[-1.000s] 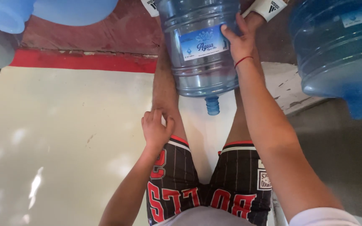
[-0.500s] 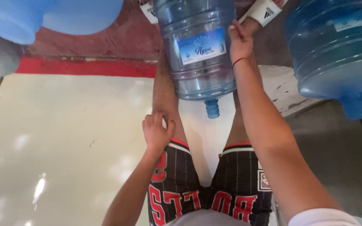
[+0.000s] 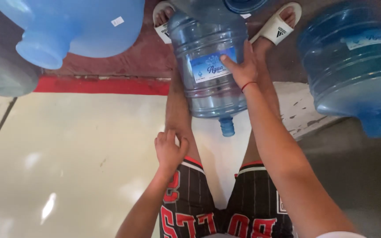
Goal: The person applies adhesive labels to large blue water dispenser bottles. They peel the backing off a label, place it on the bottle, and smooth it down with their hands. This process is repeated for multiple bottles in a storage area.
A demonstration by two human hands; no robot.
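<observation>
A clear blue water jug (image 3: 206, 94) with a label stands between my legs, its capped neck (image 3: 227, 126) pointing toward me. My right hand (image 3: 242, 66) presses on the jug's right side beside the label, a red band round the wrist. On my left knee rests my left hand (image 3: 169, 150), fingers curled over the leg and holding nothing. I wear black striped shorts with red trim and white slide sandals (image 3: 279, 25).
A light blue jug (image 3: 80, 26) lies at top left with a greyish one (image 3: 1, 75) beside it. Another blue jug (image 3: 353, 66) sits at right, and one more (image 3: 243, 4) behind mine. A red strip (image 3: 102, 86) borders the cream floor (image 3: 67, 154).
The view has tilted down, so the jug and my feet show lower in frame. My right hand stays on the jug's side; my left hand stays on the knee.
</observation>
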